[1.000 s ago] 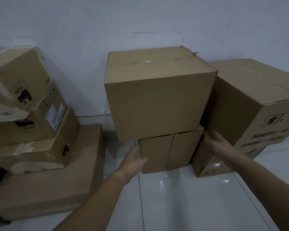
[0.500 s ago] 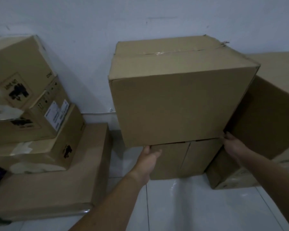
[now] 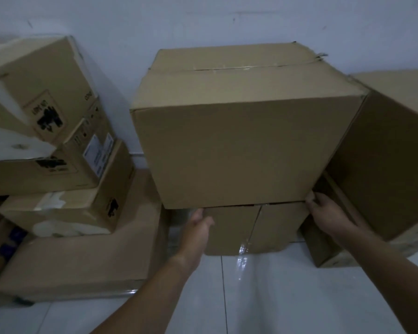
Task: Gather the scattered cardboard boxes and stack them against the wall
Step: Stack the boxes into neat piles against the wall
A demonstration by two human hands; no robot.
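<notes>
While the large brown cardboard box [image 3: 239, 150] sits on a smaller brown cardboard box [image 3: 232, 230] at the far edge of the white tiled floor [image 3: 299, 297], against the pale wall [image 3: 203, 20], my right hand [image 3: 323, 213] curls round the upper box's lower right corner; my left hand [image 3: 199, 225] reaches under it, fingers hidden, grip unclear.

I see the big box [image 3: 237, 145] on a smaller box [image 3: 253, 229] against the wall [image 3: 203, 18]; stacks flank them left [image 3: 51, 150] and right [image 3: 393, 165].
</notes>
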